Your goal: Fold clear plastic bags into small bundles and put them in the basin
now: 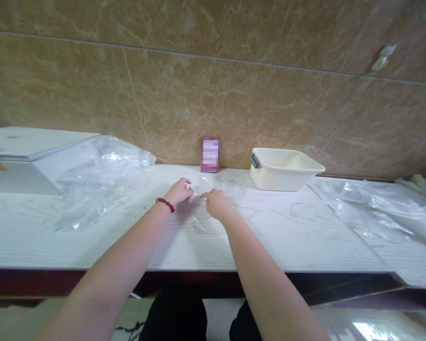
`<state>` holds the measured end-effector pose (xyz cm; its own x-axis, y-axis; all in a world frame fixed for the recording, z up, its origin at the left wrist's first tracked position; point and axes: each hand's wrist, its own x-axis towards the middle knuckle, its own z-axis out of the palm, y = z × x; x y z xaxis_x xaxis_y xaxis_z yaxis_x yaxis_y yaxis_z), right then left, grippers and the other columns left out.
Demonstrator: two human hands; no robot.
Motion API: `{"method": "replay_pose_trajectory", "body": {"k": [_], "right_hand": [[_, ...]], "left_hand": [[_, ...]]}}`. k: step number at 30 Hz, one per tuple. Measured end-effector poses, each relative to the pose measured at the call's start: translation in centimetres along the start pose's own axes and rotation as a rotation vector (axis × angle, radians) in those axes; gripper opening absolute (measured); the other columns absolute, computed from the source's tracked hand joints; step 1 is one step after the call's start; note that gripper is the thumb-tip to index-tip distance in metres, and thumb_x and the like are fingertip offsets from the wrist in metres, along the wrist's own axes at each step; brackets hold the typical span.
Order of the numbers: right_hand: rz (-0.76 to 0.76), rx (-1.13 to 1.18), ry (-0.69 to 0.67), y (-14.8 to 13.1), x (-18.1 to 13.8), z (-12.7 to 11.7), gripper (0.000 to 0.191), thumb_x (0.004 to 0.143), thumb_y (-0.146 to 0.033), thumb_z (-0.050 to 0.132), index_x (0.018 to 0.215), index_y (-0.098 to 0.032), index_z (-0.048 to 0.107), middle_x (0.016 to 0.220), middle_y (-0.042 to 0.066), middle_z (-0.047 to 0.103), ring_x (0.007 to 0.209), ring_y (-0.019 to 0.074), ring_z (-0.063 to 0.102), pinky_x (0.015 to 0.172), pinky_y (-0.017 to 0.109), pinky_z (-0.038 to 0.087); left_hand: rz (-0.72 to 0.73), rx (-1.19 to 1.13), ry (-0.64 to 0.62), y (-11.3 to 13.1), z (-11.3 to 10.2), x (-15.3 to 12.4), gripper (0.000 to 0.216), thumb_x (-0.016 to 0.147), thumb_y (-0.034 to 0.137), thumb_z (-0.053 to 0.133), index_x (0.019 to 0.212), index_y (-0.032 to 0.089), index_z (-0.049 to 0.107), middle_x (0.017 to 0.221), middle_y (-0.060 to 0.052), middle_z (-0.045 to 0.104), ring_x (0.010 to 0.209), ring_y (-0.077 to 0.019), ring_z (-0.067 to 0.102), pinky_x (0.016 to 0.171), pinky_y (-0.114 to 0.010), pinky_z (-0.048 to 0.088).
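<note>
Both my hands reach out over a white table (277, 237). My left hand (179, 191), with a red bead bracelet (165, 204) at the wrist, is closed in a pinch on a small clear plastic bag (196, 196). My right hand (216, 202) is closed too and grips the same bag from the right. The bag is thin and see-through, and part of it lies flat on the table below the hands. What is in it, if anything, I cannot make out.
A cream plastic tub (286, 169) with a grey handle stands at the back right by the brown tiled wall. A small purple box (210, 154) leans on the wall. Crumpled clear plastic (99, 177) lies left, more plastic sheets (379, 208) right. A white board (24, 142) sits far left.
</note>
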<state>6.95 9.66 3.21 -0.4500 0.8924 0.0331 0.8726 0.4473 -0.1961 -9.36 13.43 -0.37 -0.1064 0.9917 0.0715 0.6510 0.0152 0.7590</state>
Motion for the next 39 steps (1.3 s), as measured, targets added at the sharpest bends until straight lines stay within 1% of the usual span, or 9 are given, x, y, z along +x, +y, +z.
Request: {"method": "replay_pose_trajectory", "body": {"k": [3, 8, 11, 15, 17, 21, 29, 36, 39], "right_hand": [[-0.033, 0.036, -0.002, 0.1, 1.0, 1.4, 0.035, 0.077, -0.016, 0.036, 0.101, -0.032, 0.057, 0.099, 0.006, 0.052, 0.093, 0.0172, 0.047, 0.08, 0.03, 0.035], [-0.028, 0.1, 0.011, 0.5, 1.7, 2.4, 0.033, 0.075, -0.016, 0.038, 0.094, -0.032, 0.061, 0.095, 0.006, 0.054, 0.092, 0.0177, 0.049, 0.078, 0.029, 0.035], [-0.015, 0.205, 0.081, 1.4, 1.9, 2.7, 0.031, 0.075, -0.016, 0.037, 0.093, -0.027, 0.061, 0.094, 0.005, 0.056, 0.088, 0.0148, 0.051, 0.079, 0.026, 0.035], [0.092, 0.349, 0.198, 2.8, 2.3, 2.2, 0.029, 0.074, -0.014, 0.038, 0.093, -0.02, 0.059, 0.092, 0.005, 0.058, 0.084, 0.0119, 0.053, 0.075, 0.021, 0.037], [0.122, 0.387, 0.217, 3.3, 2.4, 1.6, 0.026, 0.074, -0.015, 0.04, 0.093, -0.019, 0.058, 0.089, 0.004, 0.059, 0.083, 0.0117, 0.053, 0.074, 0.021, 0.038], [0.061, 0.451, 0.167, 3.7, 2.8, 0.5, 0.024, 0.072, -0.02, 0.047, 0.094, -0.02, 0.056, 0.088, 0.001, 0.061, 0.079, 0.0114, 0.054, 0.073, 0.022, 0.039], [-0.13, 0.594, 0.081, 3.4, 3.8, 1.0, 0.049, 0.065, -0.011, 0.051, 0.113, -0.018, 0.042, 0.109, 0.003, 0.055, 0.088, 0.0109, 0.052, 0.076, 0.023, 0.039], [-0.149, 0.609, 0.136, 3.0, 4.6, 2.5, 0.046, 0.066, -0.008, 0.049, 0.11, -0.02, 0.044, 0.075, -0.001, 0.062, 0.071, 0.0086, 0.054, 0.066, 0.02, 0.04], [-0.128, 0.599, 0.142, 3.3, 4.8, 3.0, 0.043, 0.065, -0.007, 0.049, 0.106, -0.02, 0.047, 0.072, -0.002, 0.06, 0.065, 0.0078, 0.052, 0.06, 0.018, 0.039]], "left_hand": [[0.032, -0.108, 0.021, -0.2, 0.2, 0.2, 0.033, 0.061, 0.02, 0.055, 0.091, 0.016, 0.044, 0.058, 0.003, 0.051, 0.048, -0.0093, 0.049, 0.045, -0.019, 0.035], [0.031, -0.274, -0.024, 0.3, 0.4, -0.1, 0.029, 0.06, 0.016, 0.054, 0.086, 0.017, 0.041, 0.059, 0.004, 0.049, 0.044, -0.0072, 0.045, 0.043, -0.019, 0.035], [0.038, -0.337, -0.016, 0.7, 0.4, -0.3, 0.027, 0.059, 0.013, 0.055, 0.081, 0.017, 0.04, 0.062, 0.004, 0.049, 0.047, -0.0069, 0.047, 0.045, -0.019, 0.037], [0.067, -0.385, -0.027, 0.9, 0.6, -0.5, 0.029, 0.061, 0.019, 0.057, 0.084, 0.017, 0.039, 0.067, 0.002, 0.051, 0.052, -0.0081, 0.05, 0.049, -0.021, 0.04], [0.073, -0.373, -0.032, 0.9, 0.8, -0.4, 0.03, 0.061, 0.022, 0.058, 0.084, 0.017, 0.04, 0.068, 0.002, 0.052, 0.053, -0.0089, 0.051, 0.05, -0.022, 0.04], [0.092, -0.312, -0.021, 0.9, 1.2, -0.5, 0.031, 0.061, 0.026, 0.059, 0.085, 0.017, 0.041, 0.064, 0.002, 0.053, 0.052, -0.0098, 0.052, 0.049, -0.021, 0.039], [0.081, -0.332, -0.045, 1.4, 1.2, -0.8, 0.037, 0.061, 0.026, 0.058, 0.09, 0.018, 0.038, 0.061, 0.003, 0.054, 0.054, -0.0113, 0.054, 0.05, -0.022, 0.039], [0.119, -0.269, -0.052, 1.8, 1.0, -1.0, 0.036, 0.062, 0.03, 0.056, 0.091, 0.017, 0.038, 0.067, 0.002, 0.054, 0.059, -0.0122, 0.055, 0.052, -0.023, 0.04], [0.137, -0.088, -0.109, 1.9, 0.8, -1.4, 0.041, 0.056, 0.031, 0.06, 0.089, 0.017, 0.039, 0.072, 0.001, 0.053, 0.059, -0.0124, 0.053, 0.052, -0.023, 0.038]]}}
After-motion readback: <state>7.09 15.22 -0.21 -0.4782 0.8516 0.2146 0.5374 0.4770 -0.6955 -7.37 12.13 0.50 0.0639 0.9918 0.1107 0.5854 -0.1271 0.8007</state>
